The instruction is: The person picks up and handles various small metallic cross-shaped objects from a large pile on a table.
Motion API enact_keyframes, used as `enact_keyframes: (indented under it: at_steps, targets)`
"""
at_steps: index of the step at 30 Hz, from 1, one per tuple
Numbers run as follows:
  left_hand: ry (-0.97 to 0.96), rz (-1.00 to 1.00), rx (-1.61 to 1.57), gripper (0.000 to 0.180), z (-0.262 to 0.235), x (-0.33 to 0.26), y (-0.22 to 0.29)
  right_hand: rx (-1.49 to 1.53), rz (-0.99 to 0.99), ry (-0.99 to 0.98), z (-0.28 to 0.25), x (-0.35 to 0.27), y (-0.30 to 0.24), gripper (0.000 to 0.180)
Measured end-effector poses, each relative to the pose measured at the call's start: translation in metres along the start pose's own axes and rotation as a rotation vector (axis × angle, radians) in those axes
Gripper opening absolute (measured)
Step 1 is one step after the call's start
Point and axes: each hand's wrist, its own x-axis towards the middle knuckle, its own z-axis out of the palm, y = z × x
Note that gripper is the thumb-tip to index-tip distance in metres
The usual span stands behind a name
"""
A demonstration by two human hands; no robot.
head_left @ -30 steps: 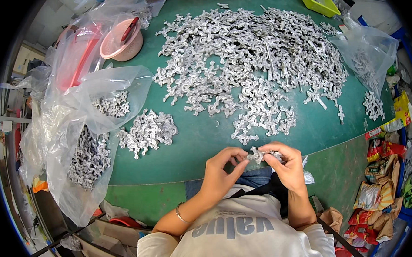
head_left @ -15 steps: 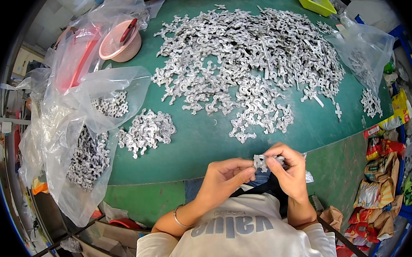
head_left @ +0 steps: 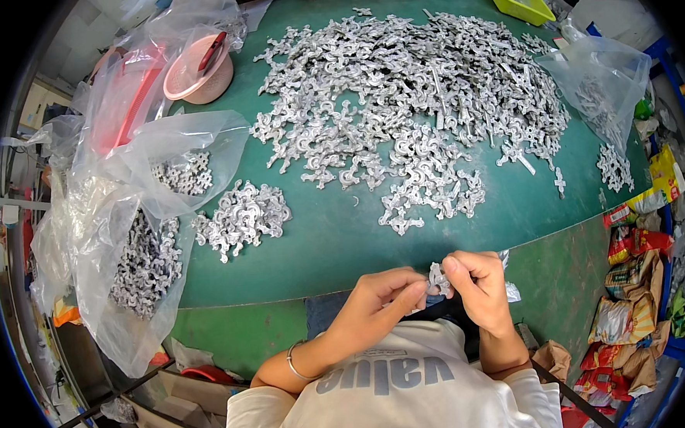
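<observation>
The metal piece has turned since earlier; the left hand and right hand pinch it, near the green table's edge.

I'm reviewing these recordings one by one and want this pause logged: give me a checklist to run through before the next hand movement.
1. Right hand gripping the small metal part: ok, held at its fingertips.
2. Left hand gripping that part: cannot tell; its fingertips are beside it, contact unclear.
3. Part fully visible: not ok, fingers cover some of it.
4. Hands clear of the large pile: ok, both are at the table's near edge.
5. Small heap separate from the large pile: ok, bare green tabletop lies between.
</observation>
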Motion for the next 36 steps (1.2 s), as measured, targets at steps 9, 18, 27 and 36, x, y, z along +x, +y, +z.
enact_keyframes:
  at_steps: [9,18,27,36]
  targets:
    - [-0.06,0.207,0.195,0.024,-0.003,0.005,0.0,0.119,0.02,0.003,0.006,-0.007,0.004,0.032]
    - [-0.068,0.11,-0.042,0.026,-0.005,0.015,-0.024,0.228,0.092,-0.012,0.003,-0.004,0.011,0.037]
    - [0.008,-0.009,0.221,0.019,0.008,0.027,-0.028,-0.008,0.075,0.109,-0.031,-0.016,0.026,0.037]
    - [0.302,0.215,0.575,0.01,0.017,0.046,-0.042,0.067,0.048,0.996,-0.236,-0.048,0.073,0.04]
